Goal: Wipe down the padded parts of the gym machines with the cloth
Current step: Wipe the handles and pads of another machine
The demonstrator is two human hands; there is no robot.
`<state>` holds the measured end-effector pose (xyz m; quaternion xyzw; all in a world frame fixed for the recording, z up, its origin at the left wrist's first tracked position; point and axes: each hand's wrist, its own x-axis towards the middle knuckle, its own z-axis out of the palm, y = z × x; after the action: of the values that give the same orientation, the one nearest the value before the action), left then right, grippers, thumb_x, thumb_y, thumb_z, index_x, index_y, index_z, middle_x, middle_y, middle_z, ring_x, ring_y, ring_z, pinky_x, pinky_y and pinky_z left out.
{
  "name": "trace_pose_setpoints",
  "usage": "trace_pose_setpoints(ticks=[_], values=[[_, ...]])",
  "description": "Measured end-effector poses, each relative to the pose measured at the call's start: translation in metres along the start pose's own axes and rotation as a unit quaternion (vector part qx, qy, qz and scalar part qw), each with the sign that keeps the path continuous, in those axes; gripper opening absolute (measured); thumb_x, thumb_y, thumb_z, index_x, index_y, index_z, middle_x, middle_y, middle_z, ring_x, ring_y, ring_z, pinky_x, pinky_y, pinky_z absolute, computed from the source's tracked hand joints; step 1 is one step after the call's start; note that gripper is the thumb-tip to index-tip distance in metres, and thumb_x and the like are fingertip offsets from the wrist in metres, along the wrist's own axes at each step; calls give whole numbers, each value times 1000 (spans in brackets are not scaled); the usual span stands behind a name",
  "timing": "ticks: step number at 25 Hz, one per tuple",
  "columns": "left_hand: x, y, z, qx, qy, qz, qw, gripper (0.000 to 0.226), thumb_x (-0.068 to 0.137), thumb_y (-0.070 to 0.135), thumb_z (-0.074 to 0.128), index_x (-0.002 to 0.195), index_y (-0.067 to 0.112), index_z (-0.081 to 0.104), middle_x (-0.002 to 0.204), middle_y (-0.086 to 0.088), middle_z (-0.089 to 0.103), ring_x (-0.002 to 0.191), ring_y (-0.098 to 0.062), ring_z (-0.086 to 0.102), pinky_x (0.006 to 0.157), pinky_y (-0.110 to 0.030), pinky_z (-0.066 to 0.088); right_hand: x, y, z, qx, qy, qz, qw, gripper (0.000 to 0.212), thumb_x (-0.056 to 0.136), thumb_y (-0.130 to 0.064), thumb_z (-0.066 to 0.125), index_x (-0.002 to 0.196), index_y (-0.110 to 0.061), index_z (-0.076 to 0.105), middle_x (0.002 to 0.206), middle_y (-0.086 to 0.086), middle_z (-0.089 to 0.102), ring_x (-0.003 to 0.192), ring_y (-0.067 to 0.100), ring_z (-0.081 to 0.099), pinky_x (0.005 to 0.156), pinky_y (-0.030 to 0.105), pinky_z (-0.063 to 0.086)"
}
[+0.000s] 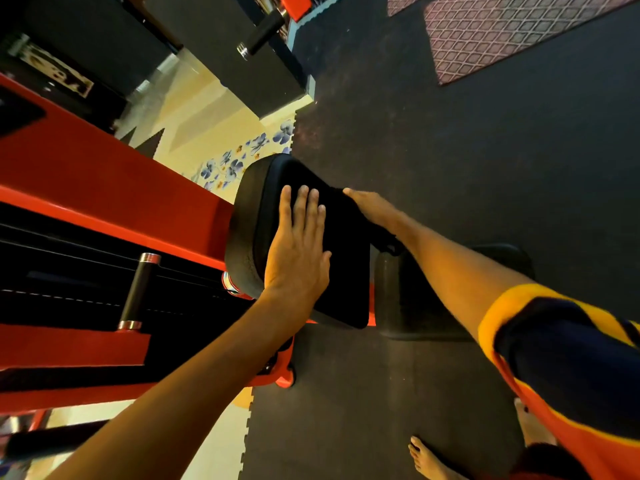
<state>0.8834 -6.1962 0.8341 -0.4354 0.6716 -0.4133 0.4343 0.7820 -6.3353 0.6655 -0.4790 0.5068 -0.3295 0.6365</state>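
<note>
A black padded cushion (343,271) stands on the end of a red gym machine (104,174) in the middle of the view. My left hand (298,244) lies flat on the cushion's face with its fingers straight. At the cushion's right edge, my right hand (372,206) curls its fingers around that edge and out of sight. A dark cloth (388,242) hangs from under that hand against the cushion's side. It is hard to tell apart from the black padding.
A second black pad (433,299) sits lower, to the right of the cushion. A black roller handle (138,292) sticks out of the frame on the left. Dark rubber flooring (450,150) spreads to the right, with a patterned mat (502,36) far off. My bare foot (426,459) stands at the bottom.
</note>
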Motion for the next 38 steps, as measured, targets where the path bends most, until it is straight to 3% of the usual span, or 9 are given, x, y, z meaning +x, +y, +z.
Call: trace_pose_setpoints(ticks=[7,10,14,19,24,26,30,34,38], values=[[1,2,1,1,-9,-6,1000,78,105,53,7,157,-3,-10,164,-29,-15,152,-45,-16,121,-65,-10,1,-34,-3,46,-31,-80,995,40,101,-57,46,104,-31,76,116,1,74,107,15,70,96,33,52],[1,1,-1,8,-12,-8,1000,77,105,53,8,157,-2,-9,164,-29,-14,153,-44,-15,121,-64,-7,3,7,5,63,24,-43,997,47,100,-57,50,119,-22,75,115,-4,74,107,14,69,96,34,53],[1,2,-5,12,-25,-3,1000,76,106,52,10,158,0,-7,165,-27,-12,153,-44,-13,121,-64,-8,9,35,8,99,28,50,993,50,103,-50,47,135,-16,65,133,7,65,116,22,63,104,39,49],[2,2,-6,23,-24,-8,999,74,106,51,11,158,0,-6,166,-27,-10,154,-43,-12,121,-64,-8,-46,23,26,39,92,-1,995,49,105,-53,31,149,-38,46,151,9,44,130,30,50,113,52,37],[3,3,-5,35,-31,-9,999,74,106,51,9,159,0,-3,166,-26,-8,154,-42,-11,121,-64,-9,-138,51,79,-61,84,-90,991,61,107,-55,32,162,-36,15,167,-5,16,144,31,39,110,52,36],[1,1,-5,41,-35,0,999,74,106,51,9,159,1,-3,167,-25,-8,155,-40,-11,121,-64,-10,-141,74,90,-60,94,-42,993,69,104,-65,30,163,-34,12,169,-9,8,149,32,33,113,53,34],[-12,2,1,26,-21,28,999,70,107,48,7,159,2,-4,168,-19,-7,156,-33,-10,123,-58,-11,-119,75,84,84,105,78,988,65,107,-58,26,162,-25,22,165,14,22,149,40,30,119,56,28],[-33,8,15,32,22,40,998,67,108,43,7,159,0,2,168,-20,2,157,-33,-1,126,-54,-4,-157,37,102,25,126,-29,991,58,104,-58,16,157,-36,26,162,5,28,143,34,39,112,61,35],[-38,6,20,20,70,51,996,66,108,40,8,158,-2,12,167,-22,13,156,-35,9,126,-54,4,-199,51,140,-11,185,-134,974,58,106,-52,27,161,-37,15,167,-8,14,146,25,34,109,47,34]])
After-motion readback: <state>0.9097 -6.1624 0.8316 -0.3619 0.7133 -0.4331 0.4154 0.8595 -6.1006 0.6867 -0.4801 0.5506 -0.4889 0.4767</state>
